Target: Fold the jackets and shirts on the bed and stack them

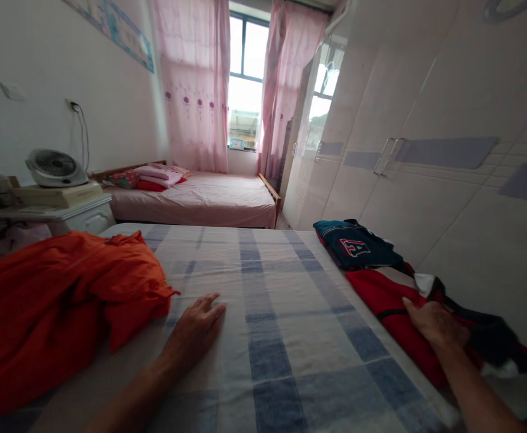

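My left hand (200,319) rests on the blue-and-white checked bed sheet (218,361), fingers loosely stretched out and holding nothing. Beside it on the left lies a crumpled orange garment (78,282), apart from the fingertips. At the right edge of the bed my right hand (439,322) is on a red jacket (381,291) with grey, white and dark parts. Its thumb shows on top, and the other fingers appear curled into the cloth, partly hidden. Just beyond it sits a folded dark teal garment (356,243) with a red-and-white letter A.
A white wardrobe (417,198) runs along the right side. A second bed (209,195) with pink bedding stands by the curtained window (245,72). On the left, a fan (56,165) sits on a box (60,193) on a white cabinet (87,216).
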Available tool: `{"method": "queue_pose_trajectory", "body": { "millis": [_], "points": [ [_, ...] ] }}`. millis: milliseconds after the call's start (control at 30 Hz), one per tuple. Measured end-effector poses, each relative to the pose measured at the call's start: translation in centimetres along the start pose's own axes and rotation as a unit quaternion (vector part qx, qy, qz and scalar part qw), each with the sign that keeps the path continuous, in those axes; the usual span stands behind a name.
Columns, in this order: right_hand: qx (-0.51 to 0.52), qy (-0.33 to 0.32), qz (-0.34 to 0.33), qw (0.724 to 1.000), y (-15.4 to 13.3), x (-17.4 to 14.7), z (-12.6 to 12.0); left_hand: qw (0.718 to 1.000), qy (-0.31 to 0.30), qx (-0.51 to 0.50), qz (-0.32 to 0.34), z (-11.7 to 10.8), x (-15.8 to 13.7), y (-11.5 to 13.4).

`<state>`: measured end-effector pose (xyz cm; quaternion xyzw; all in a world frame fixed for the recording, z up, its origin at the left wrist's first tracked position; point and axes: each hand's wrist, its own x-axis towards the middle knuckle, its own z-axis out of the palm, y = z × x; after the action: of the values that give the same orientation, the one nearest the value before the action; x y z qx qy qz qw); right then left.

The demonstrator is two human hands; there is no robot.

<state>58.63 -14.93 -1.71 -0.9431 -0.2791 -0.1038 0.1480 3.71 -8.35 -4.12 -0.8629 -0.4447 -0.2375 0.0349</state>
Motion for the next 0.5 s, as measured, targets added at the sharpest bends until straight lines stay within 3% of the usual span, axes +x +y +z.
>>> {"method": "queue_pose_trajectory", "body": {
  "millis": [100,233,367,500],
  "points": [
    [-0.007,-0.045,-0.054,0.997,1.3,1.0,-0.7,1.000,0.001,-0.008,-0.011,0.1,-0.1,0.3],
    [-0.037,-0.010,-0.100,0.994,-0.3,0.8,-3.2,0.999,0.004,-0.034,-0.020,-0.3,0.2,0.9],
    [-0.024,0.058,-0.218,0.974,-7.3,-2.4,-6.9,0.999,0.010,-0.043,-0.029,-0.5,0.4,1.1],
    [0.066,0.084,-0.380,0.919,-16.4,-5.1,-10.4,0.998,0.011,-0.049,-0.027,-0.4,0.3,1.0]
  ]
}}
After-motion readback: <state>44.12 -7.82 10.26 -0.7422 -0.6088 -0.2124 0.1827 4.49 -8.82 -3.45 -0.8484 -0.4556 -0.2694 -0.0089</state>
